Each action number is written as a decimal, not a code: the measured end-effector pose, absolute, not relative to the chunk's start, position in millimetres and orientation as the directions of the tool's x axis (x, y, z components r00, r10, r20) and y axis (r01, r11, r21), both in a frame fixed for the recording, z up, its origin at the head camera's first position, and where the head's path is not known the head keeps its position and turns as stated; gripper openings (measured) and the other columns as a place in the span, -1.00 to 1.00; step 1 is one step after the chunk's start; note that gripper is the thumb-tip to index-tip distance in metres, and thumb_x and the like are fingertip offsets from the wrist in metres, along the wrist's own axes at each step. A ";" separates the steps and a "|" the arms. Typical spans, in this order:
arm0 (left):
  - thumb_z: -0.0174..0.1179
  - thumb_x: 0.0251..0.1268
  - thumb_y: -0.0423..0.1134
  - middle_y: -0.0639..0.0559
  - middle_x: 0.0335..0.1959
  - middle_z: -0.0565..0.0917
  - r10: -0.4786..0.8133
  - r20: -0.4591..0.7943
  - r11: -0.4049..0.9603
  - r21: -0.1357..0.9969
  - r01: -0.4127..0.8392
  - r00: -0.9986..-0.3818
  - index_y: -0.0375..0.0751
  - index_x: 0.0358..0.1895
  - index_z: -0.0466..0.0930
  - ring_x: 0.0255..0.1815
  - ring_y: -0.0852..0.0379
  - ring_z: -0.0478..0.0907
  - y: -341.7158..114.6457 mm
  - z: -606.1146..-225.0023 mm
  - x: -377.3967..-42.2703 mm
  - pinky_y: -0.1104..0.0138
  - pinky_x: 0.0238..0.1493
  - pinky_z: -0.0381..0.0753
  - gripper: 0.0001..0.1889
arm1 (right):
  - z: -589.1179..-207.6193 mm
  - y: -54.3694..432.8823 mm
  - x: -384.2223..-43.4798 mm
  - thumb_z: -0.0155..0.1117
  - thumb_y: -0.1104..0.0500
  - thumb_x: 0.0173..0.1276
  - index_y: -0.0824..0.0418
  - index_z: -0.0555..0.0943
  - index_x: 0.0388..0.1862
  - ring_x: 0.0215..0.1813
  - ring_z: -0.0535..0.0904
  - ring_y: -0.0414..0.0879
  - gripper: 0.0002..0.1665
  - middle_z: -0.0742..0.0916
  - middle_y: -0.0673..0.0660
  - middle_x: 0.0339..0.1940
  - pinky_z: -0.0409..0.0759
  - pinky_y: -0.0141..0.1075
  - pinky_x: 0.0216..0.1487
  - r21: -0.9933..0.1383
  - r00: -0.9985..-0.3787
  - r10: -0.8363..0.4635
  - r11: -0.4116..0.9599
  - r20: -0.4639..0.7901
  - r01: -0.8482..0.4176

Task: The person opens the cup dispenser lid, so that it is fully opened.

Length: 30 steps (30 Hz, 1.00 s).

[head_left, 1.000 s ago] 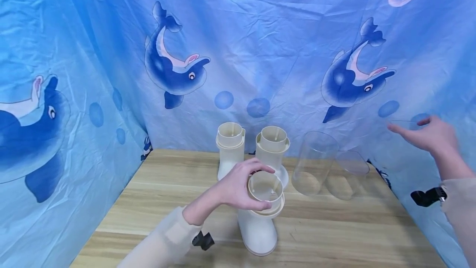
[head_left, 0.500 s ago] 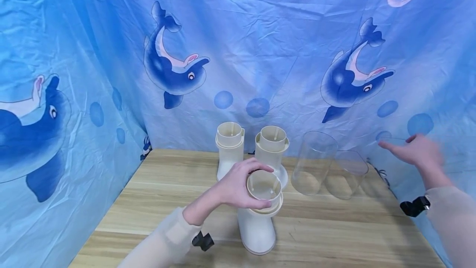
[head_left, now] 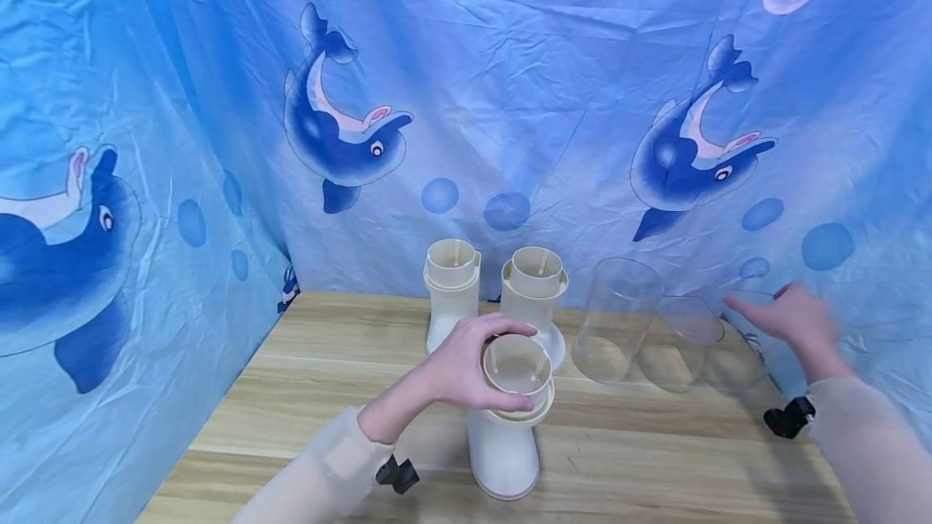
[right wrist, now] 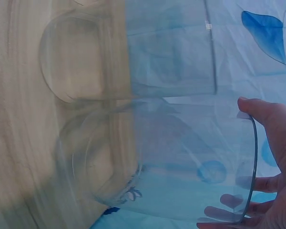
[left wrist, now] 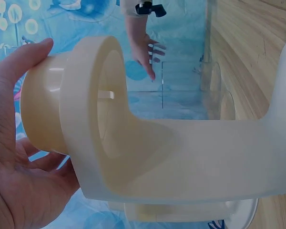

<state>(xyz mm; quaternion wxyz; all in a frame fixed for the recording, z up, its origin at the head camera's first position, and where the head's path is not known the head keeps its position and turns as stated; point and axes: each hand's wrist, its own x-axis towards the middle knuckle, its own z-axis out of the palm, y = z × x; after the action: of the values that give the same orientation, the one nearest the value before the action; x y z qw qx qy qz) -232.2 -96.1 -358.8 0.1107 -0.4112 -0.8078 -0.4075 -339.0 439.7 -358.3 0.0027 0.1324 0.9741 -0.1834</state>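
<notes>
My left hand point(head_left: 466, 362) grips the round cream collar of the nearest white stand point(head_left: 504, 455), thumb and fingers on opposite sides of the open ring. In the left wrist view this stand point(left wrist: 190, 157) is C-shaped, with a wide ring below the collar. At the right, my right hand point(head_left: 790, 318) holds a clear open-topped cylinder point(right wrist: 190, 148) by its rim, thumb on one side and fingers on the other. Its lower end is at the table, beside two more clear cylinders point(head_left: 617, 322), point(head_left: 680, 342).
Two more white stands point(head_left: 453, 306), point(head_left: 535, 310) with cream collars stand upright behind the nearest one. The wooden table point(head_left: 349, 346) meets a blue dolphin-print cloth point(head_left: 466, 103) at the back and both sides.
My right hand has moved left and down with the clear cylinder, bringing it to the other two clear cylinders. My left hand has kept its grip on the collar.
</notes>
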 end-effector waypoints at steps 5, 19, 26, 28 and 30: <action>0.72 -0.20 -0.05 0.03 0.08 0.79 0.576 0.510 0.313 0.585 0.748 -0.639 -0.14 0.25 0.68 0.08 0.10 0.73 -96.4 -359.0 -231.7 0.34 0.08 0.74 -0.21 | -370.9 442.4 -342.0 0.07 -0.73 0.28 0.75 0.20 0.40 -0.03 0.60 0.53 0.54 0.46 0.75 0.22 0.60 -0.08 -0.46 -0.355 -0.967 0.252 0.901 -0.043 0.250; 0.72 -0.20 -0.08 0.02 0.14 0.77 0.585 0.503 0.298 0.596 0.746 -0.636 -0.20 0.31 0.62 0.12 0.12 0.72 -99.0 -358.0 -229.5 0.33 0.13 0.76 -0.14 | -386.7 440.2 -343.5 -0.11 -0.74 0.34 0.72 0.16 0.45 -0.06 0.63 0.53 0.53 0.45 0.77 0.26 0.60 -0.05 -0.48 -0.337 -0.964 0.259 0.903 -0.065 0.265; 0.76 -0.31 0.08 0.11 -0.01 0.78 0.498 0.522 0.418 0.555 0.719 -0.693 -0.13 0.18 0.69 -0.03 0.21 0.67 -97.3 -359.9 -224.4 0.42 -0.04 0.71 -0.17 | -384.0 441.2 -343.8 -0.19 -0.46 0.56 0.70 0.11 0.48 0.08 0.50 0.66 0.22 0.40 0.78 0.28 0.57 0.17 -0.26 -0.357 -0.968 0.236 0.900 -0.084 0.250; 0.76 -0.28 0.04 0.10 -0.05 0.78 0.504 0.517 0.410 0.562 0.718 -0.692 -0.17 0.15 0.71 -0.05 0.20 0.69 -98.6 -360.1 -224.9 0.43 -0.03 0.72 -0.20 | -384.8 442.2 -343.9 -0.17 -0.42 0.57 0.71 0.11 0.47 0.08 0.50 0.66 0.18 0.40 0.79 0.26 0.58 0.17 -0.25 -0.355 -0.969 0.232 0.902 -0.081 0.245; 0.75 -0.26 0.01 0.09 -0.04 0.78 0.515 0.510 0.398 0.570 0.718 -0.690 -0.18 0.17 0.71 -0.02 0.19 0.71 -100.1 -359.3 -224.7 0.42 0.02 0.73 -0.21 | -385.9 442.8 -344.0 -0.16 -0.43 0.57 0.71 0.11 0.47 0.07 0.50 0.66 0.18 0.40 0.79 0.25 0.58 0.16 -0.26 -0.354 -0.970 0.232 0.903 -0.079 0.245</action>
<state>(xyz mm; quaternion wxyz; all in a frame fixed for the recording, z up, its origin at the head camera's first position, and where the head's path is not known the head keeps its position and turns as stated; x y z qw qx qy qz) -224.7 -100.1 -359.3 0.1267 -0.3730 -0.8264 -0.4024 -344.0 442.8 -385.9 0.0175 0.1222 0.9752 -0.1835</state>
